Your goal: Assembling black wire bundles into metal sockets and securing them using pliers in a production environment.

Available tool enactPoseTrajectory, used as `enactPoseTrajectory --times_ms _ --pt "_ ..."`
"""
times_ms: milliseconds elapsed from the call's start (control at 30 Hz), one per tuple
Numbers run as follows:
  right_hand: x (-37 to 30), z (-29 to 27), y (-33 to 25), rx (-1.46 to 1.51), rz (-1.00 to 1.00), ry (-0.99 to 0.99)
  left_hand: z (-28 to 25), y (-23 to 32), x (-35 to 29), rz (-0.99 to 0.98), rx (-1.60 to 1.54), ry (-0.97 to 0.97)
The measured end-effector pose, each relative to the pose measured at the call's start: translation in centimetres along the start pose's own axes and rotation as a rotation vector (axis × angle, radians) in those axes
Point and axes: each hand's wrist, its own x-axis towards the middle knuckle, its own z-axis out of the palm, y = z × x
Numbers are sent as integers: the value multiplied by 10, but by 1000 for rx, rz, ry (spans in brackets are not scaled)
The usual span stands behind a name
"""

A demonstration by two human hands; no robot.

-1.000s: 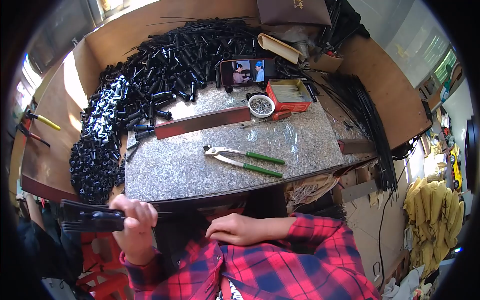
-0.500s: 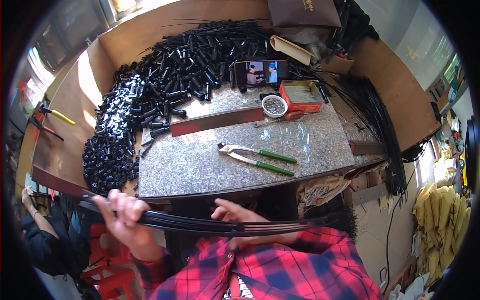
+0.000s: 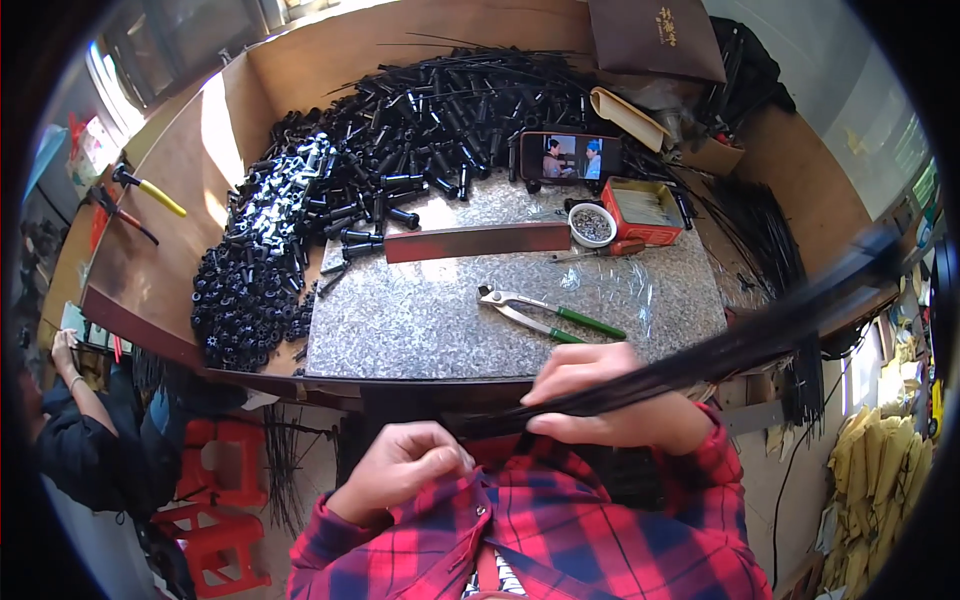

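Observation:
A long bundle of thin black rods (image 3: 690,370), looking like a folded umbrella frame, slants from my lap up to the right, its far end blurred. My right hand (image 3: 640,400) is wrapped round it, thumb below and fingers above. Close by the bundle's lower end, my left hand (image 3: 405,465) is closed with its fingers curled in; whatever it may hold is hidden. Beyond my right hand, green-handled pincers (image 3: 550,312) lie on the speckled stone tabletop (image 3: 400,325), their jaws to the left.
Black tubular parts (image 3: 440,125) and small black rings (image 3: 240,310) are heaped at the back and left. A dark red bar (image 3: 480,241), a white bowl (image 3: 591,226), a red box (image 3: 642,212) and a phone (image 3: 570,157) are on the table. Another person (image 3: 85,440) sits at left.
The bundle has swung from lying across my lap to slanting up on the right. My right hand has closed round it; my left hand has come down and inward.

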Motion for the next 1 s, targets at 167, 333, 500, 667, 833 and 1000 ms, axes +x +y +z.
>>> enactPoseTrajectory --times_ms 167,333,500,667,833,1000 --pt "13 63 54 -53 168 -200 3 52 21 524 180 333" --pt "23 97 79 -27 165 -347 -3 91 34 721 8 313" --pt "33 100 76 -24 87 -393 -15 105 37 774 45 252" --pt "50 58 35 15 54 -379 -17 115 37 742 18 116" --pt "79 19 12 477 34 -181 -11 118 34 572 11 163" --pt "80 36 0 384 70 -22 -9 119 29 539 45 254"
